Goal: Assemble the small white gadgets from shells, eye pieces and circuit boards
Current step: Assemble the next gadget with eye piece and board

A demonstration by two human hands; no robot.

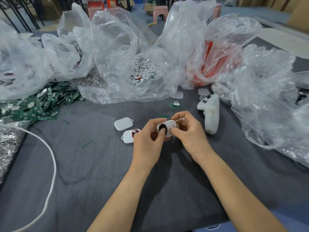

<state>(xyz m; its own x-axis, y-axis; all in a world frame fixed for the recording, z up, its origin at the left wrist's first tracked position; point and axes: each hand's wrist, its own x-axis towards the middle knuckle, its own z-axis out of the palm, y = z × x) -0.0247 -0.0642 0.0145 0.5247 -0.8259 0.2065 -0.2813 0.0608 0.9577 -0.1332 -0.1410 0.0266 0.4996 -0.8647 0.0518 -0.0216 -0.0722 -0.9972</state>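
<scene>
Both hands hold one small white gadget [169, 127] above the grey table [100, 164]. My left hand [148, 139] grips its left end, thumb pressing on the black eye piece [162, 127]. My right hand [187, 131] pinches the right end, thumb on the round white button. Just left of my hands lie an assembled gadget [129, 136] with a red-ringed eye and a plain white shell [123, 123]. A single green circuit board [174, 104] lies beyond my hands.
A heap of green circuit boards [33, 104] sits at the left, white discs [147, 69] in an open clear bag behind, metal rings [8, 144] at far left. A white controller [209, 113] lies to the right among plastic bags. A white cable [51, 164] curves at the left.
</scene>
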